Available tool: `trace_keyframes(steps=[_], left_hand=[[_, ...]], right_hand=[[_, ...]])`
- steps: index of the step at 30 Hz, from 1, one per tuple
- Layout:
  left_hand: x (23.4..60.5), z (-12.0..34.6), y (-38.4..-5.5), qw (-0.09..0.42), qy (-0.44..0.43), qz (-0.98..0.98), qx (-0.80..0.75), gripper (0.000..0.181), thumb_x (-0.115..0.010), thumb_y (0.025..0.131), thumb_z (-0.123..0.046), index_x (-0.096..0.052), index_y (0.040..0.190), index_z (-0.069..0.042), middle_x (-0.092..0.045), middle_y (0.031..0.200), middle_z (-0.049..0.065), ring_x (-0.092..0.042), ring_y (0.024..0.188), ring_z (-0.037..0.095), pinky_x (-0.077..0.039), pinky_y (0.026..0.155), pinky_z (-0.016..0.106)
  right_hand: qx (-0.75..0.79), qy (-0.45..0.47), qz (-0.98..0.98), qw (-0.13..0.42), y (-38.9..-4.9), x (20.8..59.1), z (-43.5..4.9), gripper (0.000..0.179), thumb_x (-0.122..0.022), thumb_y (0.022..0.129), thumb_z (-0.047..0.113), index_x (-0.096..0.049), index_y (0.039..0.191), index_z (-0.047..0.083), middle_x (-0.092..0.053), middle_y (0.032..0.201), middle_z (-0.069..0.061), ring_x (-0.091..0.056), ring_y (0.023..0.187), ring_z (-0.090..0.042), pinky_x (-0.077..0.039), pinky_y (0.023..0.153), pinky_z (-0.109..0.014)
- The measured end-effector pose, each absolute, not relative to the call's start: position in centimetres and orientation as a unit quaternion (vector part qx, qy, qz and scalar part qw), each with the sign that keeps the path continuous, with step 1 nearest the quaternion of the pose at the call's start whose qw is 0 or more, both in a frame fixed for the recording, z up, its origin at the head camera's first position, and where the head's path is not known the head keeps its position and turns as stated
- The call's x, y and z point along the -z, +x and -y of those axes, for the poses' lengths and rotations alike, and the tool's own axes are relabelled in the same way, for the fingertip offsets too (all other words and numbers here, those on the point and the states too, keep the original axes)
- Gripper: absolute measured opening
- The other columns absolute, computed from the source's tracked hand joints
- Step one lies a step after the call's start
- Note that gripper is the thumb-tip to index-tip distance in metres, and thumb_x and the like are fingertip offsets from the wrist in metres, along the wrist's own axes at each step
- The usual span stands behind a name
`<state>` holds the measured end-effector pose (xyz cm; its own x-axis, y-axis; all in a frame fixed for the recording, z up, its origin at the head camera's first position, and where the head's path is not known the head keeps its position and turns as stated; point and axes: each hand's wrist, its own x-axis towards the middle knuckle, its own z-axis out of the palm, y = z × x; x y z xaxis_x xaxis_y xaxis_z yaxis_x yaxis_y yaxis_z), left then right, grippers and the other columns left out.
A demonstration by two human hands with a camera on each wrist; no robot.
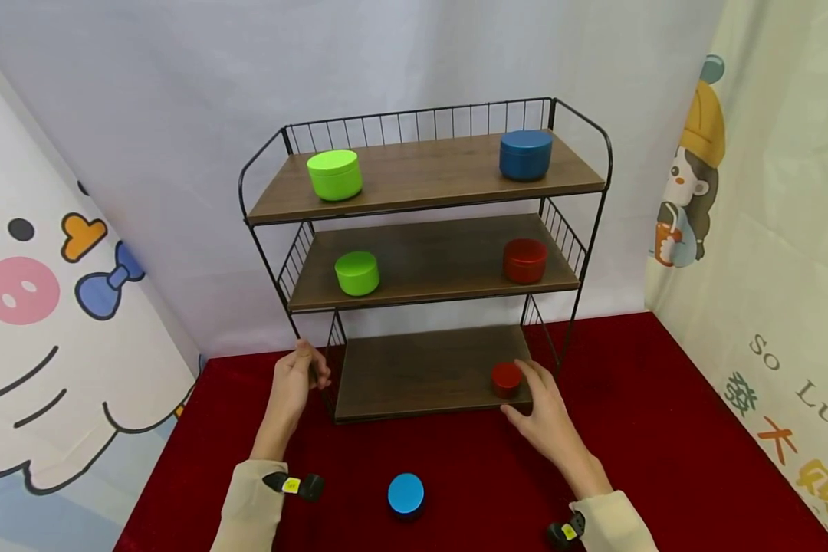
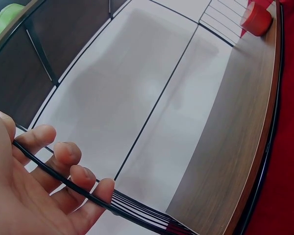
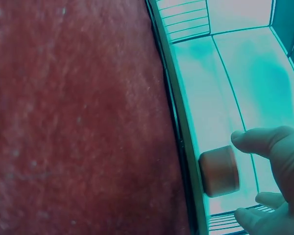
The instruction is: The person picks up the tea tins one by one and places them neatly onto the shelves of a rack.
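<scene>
My left hand (image 1: 297, 369) curls its fingers round the thin black front post (image 2: 59, 177) at the lower left of a three-tier shelf rack (image 1: 428, 201). At the right end of the bottom board (image 1: 414, 376) sits a small red round tin (image 1: 507, 379), also in view as a brownish tin (image 3: 219, 171) in the tinted right wrist view. My right hand (image 1: 542, 414) is beside that tin, thumb and fingers spread apart, with a gap between fingertips and tin in the right wrist view. On the red cloth between my forearms stands a small blue round tin (image 1: 405, 494).
A light green tin (image 1: 335, 176) and a dark blue tin (image 1: 526, 156) stand on the top board. The middle board carries a green tin (image 1: 357, 274) and a dark red tin (image 1: 524, 262). Red cloth (image 1: 662, 429) covers the table; printed curtains (image 1: 766, 291) hang at the sides.
</scene>
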<state>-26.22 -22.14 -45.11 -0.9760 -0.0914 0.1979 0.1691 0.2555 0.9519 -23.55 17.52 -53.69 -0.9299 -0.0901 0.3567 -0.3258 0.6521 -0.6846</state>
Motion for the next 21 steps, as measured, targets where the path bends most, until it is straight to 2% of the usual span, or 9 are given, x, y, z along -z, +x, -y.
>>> trace_keyframes(steps=[10, 21], left_hand=[[45.0, 22.1, -26.1, 0.108, -0.019, 0.786, 0.609, 0.071, -0.025, 0.112, -0.043, -0.057, 0.084, 0.014, -0.059, 0.068, 0.013, -0.06, 0.063, 0.018, -0.053, 0.065, 0.027], [45.0, 22.0, -26.1, 0.102, -0.018, 0.784, 0.612, 0.072, -0.025, 0.112, -0.045, -0.057, 0.085, 0.014, -0.059, 0.068, 0.012, -0.06, 0.064, 0.017, -0.054, 0.067, 0.026]], right_hand=[[-0.407, 0.115, 0.898, 0.124, -21.6, 52.6, -16.9, 0.082, -0.082, 0.089, 0.016, -0.036, 0.156, 0.004, -0.027, 0.16, -0.031, -0.027, 0.146, -0.052, -0.04, 0.108, -0.071], [-0.41, 0.153, 0.888, 0.141, -20.0, 52.5, -15.9, 0.087, -0.086, 0.085, 0.013, -0.037, 0.156, 0.005, -0.029, 0.16, -0.028, -0.028, 0.146, -0.05, -0.043, 0.106, -0.069]])
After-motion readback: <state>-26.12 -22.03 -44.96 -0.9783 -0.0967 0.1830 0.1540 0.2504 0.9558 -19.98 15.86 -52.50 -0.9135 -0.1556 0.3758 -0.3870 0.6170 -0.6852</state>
